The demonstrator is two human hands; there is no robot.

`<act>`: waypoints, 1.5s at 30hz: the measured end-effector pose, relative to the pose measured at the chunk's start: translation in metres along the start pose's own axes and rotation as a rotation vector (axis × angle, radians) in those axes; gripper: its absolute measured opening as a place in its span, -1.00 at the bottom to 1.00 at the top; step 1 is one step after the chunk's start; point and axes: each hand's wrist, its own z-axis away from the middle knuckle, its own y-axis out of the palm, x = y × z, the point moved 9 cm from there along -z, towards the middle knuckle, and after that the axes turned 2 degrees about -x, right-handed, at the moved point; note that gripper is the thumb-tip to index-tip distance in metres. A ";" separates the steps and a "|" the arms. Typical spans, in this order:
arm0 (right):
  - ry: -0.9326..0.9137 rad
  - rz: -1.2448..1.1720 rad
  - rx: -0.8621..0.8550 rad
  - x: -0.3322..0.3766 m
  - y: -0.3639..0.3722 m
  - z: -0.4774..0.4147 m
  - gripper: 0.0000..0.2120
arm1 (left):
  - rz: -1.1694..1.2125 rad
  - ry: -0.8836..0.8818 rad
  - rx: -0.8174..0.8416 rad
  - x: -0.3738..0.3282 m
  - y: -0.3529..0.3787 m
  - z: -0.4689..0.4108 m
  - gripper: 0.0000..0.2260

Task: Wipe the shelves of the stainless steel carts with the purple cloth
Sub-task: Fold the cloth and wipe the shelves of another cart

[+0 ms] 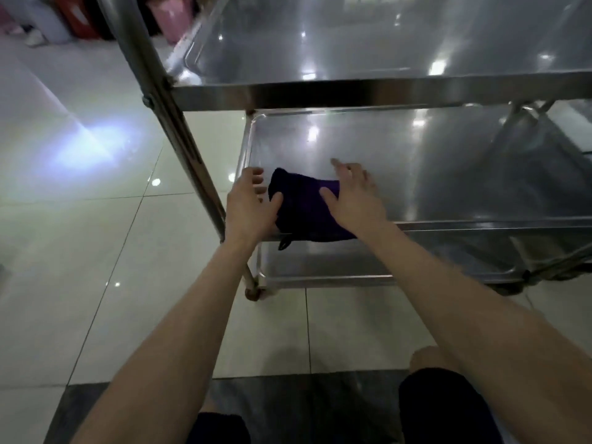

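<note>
At the stainless steel cart (pixel 160 91), near-left corner of its middle shelf (pixel 448 174), the bunched purple cloth (pixel 304 206) lies part over the near rim, right hand (pixel 355 200) open and flat on its right side, likely pressing to wipe, left hand (pixel 250 206) loose-fingered, thumb touching its left edge, likely steadying it.

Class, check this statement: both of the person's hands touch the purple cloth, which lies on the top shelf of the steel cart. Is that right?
Not quite. The head view shows the purple cloth on the middle shelf, under the top shelf, not on the top one. The rest holds: the left hand and the right hand both touch the cloth.
</note>
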 end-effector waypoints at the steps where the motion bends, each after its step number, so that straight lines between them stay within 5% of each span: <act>1: -0.059 -0.017 0.010 0.011 0.019 0.002 -0.39 | 0.013 0.077 -0.100 0.010 -0.007 0.015 -0.61; 3: -0.136 -0.039 0.082 0.030 0.063 0.009 -0.42 | -0.001 0.232 -0.362 0.033 -0.028 0.051 -0.79; 7: -0.176 0.170 0.038 0.036 0.107 0.006 -0.38 | 0.078 0.302 -0.734 0.078 -0.072 0.066 -0.61; 10: -0.176 0.184 0.070 0.033 0.107 0.003 -0.33 | 0.201 0.237 -0.606 0.076 -0.087 0.022 -0.51; 16: 0.016 0.256 0.195 0.004 0.101 -0.007 -0.07 | 0.456 0.078 -0.136 0.056 -0.060 -0.041 -0.69; 21: -0.065 0.248 0.142 0.055 0.130 -0.020 -0.07 | 0.543 0.017 -0.267 0.072 -0.049 -0.037 -0.60; 29: -0.237 0.191 -0.315 0.098 0.130 -0.009 -0.31 | 0.522 0.012 -0.316 0.089 -0.061 -0.050 -0.56; 45: -0.227 0.165 -0.205 0.099 0.139 -0.050 -0.25 | 0.499 0.002 -0.324 0.087 -0.061 -0.072 -0.66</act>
